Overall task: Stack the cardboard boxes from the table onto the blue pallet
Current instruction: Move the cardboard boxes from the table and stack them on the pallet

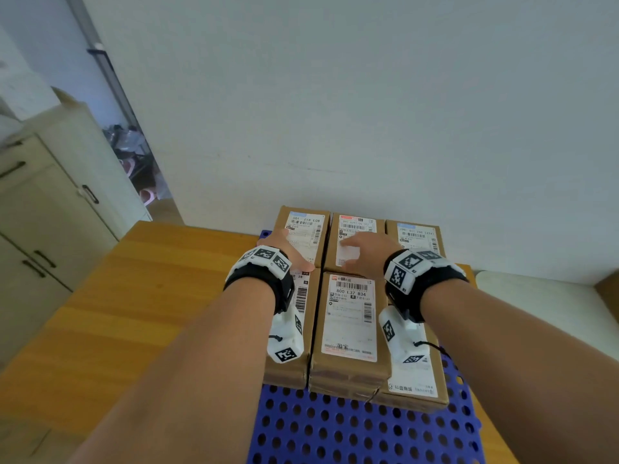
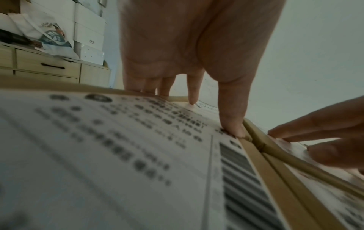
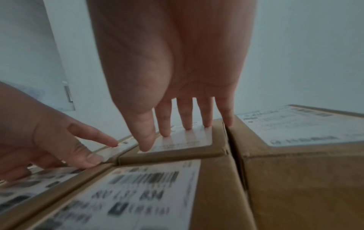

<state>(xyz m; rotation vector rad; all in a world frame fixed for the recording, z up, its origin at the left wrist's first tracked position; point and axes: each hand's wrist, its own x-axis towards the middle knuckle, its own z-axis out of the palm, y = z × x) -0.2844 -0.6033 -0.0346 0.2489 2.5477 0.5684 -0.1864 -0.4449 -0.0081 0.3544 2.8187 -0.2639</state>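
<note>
Several brown cardboard boxes with white shipping labels lie in two rows on the blue perforated pallet (image 1: pixel 335 430). My left hand (image 1: pixel 294 251) rests flat on the back-left box (image 1: pixel 313 226), fingers straight, thumb at its near right corner. My right hand (image 1: pixel 363 251) lies with straight fingers on the label of the back-middle box (image 1: pixel 356 226). The back-right box (image 1: pixel 417 234) is untouched. The front-middle box (image 1: pixel 350 323) lies between my wrists. In the left wrist view the left hand (image 2: pixel 193 93) has its fingertips on the box top; in the right wrist view the right hand (image 3: pixel 177 127) does the same.
The pallet sits on a wooden table (image 1: pixel 134 296) against a white wall. A pale cabinet (image 1: pixel 50 212) with dark handles stands to the left, beside an open doorway. A white surface (image 1: pixel 536 303) lies to the right of the table.
</note>
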